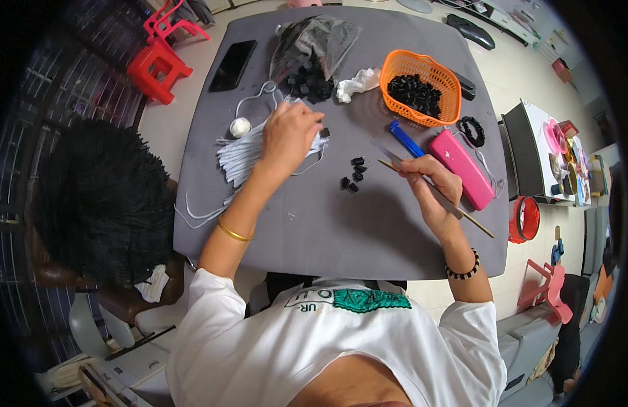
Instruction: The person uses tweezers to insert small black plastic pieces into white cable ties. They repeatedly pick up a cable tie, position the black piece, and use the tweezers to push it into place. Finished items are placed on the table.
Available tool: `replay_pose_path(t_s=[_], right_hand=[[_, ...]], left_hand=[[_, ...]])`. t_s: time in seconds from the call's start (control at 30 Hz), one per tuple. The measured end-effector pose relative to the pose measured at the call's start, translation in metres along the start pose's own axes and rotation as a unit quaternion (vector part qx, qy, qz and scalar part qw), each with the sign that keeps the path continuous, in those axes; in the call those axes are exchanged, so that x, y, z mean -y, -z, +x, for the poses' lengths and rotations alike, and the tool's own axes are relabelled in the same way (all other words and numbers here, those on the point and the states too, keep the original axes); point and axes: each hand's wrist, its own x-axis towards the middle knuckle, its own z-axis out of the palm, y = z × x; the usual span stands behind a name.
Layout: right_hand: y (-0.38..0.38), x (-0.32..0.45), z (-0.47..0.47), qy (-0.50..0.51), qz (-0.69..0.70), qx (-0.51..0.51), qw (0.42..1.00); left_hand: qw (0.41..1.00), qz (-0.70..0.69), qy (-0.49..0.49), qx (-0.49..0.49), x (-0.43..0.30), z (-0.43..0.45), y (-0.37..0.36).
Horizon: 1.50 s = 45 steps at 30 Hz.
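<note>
My left hand (288,135) is over a bundle of pale cords (237,162), its fingertips beside a small black piece (324,133). Whether the fingers grip that piece is hard to see. In my right hand (436,185) are metal tweezers (442,198) and a thin brass-coloured rod (477,225), both pointing up and left. Several small black parts (358,173) lie loose on the grey-covered table (303,239) between my hands. A white ball (240,127) of cord or thread rests at the bundle's left.
An orange plastic basket (455,104) holds many black parts; a dark plastic bag (319,43) spills black blocks (311,81). Crumpled tissue (358,84), a blue tool (405,138), a pink case (461,168) and a phone (233,66) lie around. A black shaggy bundle (103,203) stands left.
</note>
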Motion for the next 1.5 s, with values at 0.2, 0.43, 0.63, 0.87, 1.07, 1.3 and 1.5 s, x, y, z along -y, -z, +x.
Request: replay_pose_path(t_s=[0.2,0.43,0.63,0.87,1.07,1.3,1.5], right_hand=[[-0.004,-0.003,0.001,0.051,-0.019,0.001,0.998],[0.005,0.006,-0.003,0.03,-0.028,0.015,0.999],[0.002,0.0,0.002,0.075,-0.015,0.018,0.997],[0.003,0.007,0.001,0.062,-0.021,0.023,0.998],[-0.001,0.006,0.0,0.061,-0.019,0.023,0.998],[0.001,0.007,0.0,0.072,-0.02,0.022,0.997],[0.004,0.006,0.001,0.082,-0.035,0.032,0.995]], left_hand=[[0.999,0.03,-0.011,0.018,-0.01,-0.005,-0.008],[0.99,-0.107,0.026,-0.088,-0.016,-0.002,-0.012],[0.901,-0.377,0.207,-0.066,-0.019,-0.009,-0.01],[0.838,-0.491,0.236,0.005,-0.022,-0.01,-0.011],[0.826,-0.508,0.245,0.011,-0.025,-0.011,-0.004],[0.82,-0.517,0.247,-0.002,-0.036,-0.011,-0.001],[0.813,-0.52,0.26,0.008,-0.042,-0.009,-0.001]])
